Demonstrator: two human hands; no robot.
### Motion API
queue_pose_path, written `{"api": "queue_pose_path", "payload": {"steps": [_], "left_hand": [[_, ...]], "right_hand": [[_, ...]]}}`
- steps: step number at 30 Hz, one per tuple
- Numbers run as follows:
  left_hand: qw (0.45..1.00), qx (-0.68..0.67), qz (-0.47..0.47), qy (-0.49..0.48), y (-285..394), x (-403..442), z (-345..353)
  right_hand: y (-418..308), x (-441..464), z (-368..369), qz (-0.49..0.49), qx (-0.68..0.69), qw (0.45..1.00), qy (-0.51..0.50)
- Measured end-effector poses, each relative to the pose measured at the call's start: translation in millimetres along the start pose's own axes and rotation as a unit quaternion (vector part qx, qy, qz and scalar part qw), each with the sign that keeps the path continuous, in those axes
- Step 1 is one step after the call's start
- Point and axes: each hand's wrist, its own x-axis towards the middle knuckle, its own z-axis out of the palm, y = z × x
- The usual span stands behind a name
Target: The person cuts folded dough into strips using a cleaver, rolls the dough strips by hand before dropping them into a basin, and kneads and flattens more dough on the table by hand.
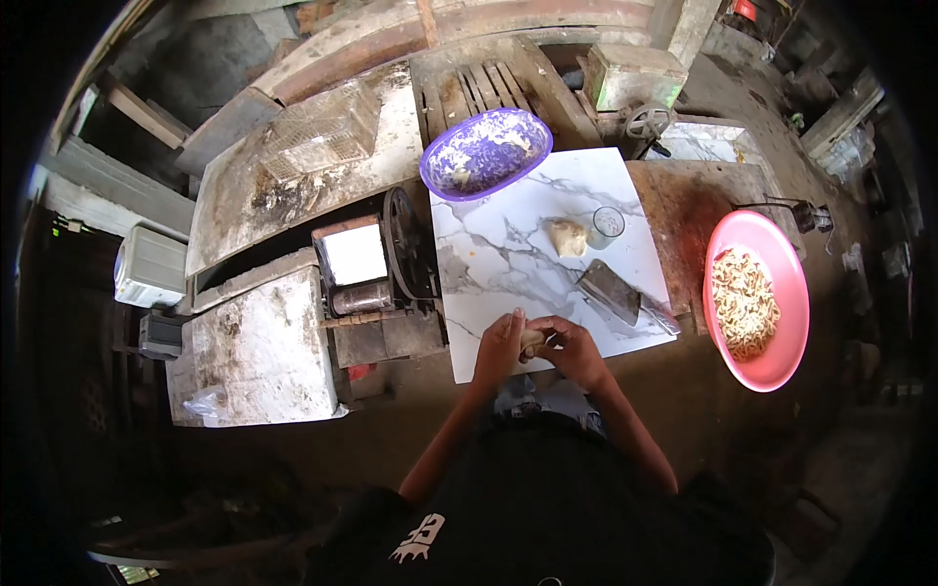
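Note:
Both hands meet over the front edge of a white marble-patterned board (489, 283). My left hand (498, 350) and my right hand (576, 354) are closed around a small beige lump of dough (532, 342), partly hidden by the fingers. Beyond them on the board sits a larger pale dough piece (567, 238), beside a clear drinking glass (608, 223). To the right lies a wide, flat cleaver-like blade (611, 291), its handle toward the board's right corner. A purple basin (467, 182), smeared inside with pale dough, rests at the board's far edge.
On the right stands a pink basin (796, 322) holding many short pale strips. Left of the board is a roller machine (357, 256) with a large dark wheel (408, 244). Farther left are stained worktops (256, 347) and a wire-like crate (322, 127).

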Motion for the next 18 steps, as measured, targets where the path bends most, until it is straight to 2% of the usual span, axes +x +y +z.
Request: {"api": "queue_pose_path", "payload": {"steps": [1, 2, 4, 6, 8, 10, 13, 15, 16, 17, 18], "left_hand": [[0.995, 0.053, 0.043, 0.074, -5, -2, 5], [0.995, 0.053, 0.044, 0.075, -9, -5, 5], [0.982, 0.125, 0.023, 0.137, 6, -16, 10], [0.978, 0.151, 0.013, 0.144, -6, -13, 3], [0.972, 0.178, 0.005, 0.153, -17, -14, 2], [0.982, 0.063, -0.020, 0.175, -8, -23, 10], [0.983, 0.056, -0.027, 0.173, 1, -31, 16], [0.986, 0.028, -0.020, 0.160, -7, -30, 19], [0.990, -0.001, -0.015, 0.144, -9, -28, 21], [0.995, -0.021, -0.069, 0.074, -11, -30, 22], [0.994, -0.023, -0.064, 0.080, -2, -34, 31]], "right_hand": [[0, -2, 4, -0.008, 0.009, 1.000, 0.000], [0, -5, 7, -0.009, 0.009, 1.000, -0.001], [-2, -9, 12, 0.067, 0.099, 0.993, 0.004], [-9, -13, 19, 0.074, 0.114, 0.991, 0.018], [-16, -15, 22, 0.041, -0.036, 0.998, 0.021], [-17, -15, 23, 0.008, -0.058, 0.998, 0.031], [-14, -13, 24, 0.009, -0.093, 0.995, 0.031], [-7, -14, 27, -0.134, -0.142, 0.978, 0.070], [-4, -12, 28, -0.139, -0.142, 0.978, 0.065], [1, -10, 27, -0.154, -0.163, 0.972, 0.073], [2, -9, 25, -0.169, -0.185, 0.965, 0.081]]}}
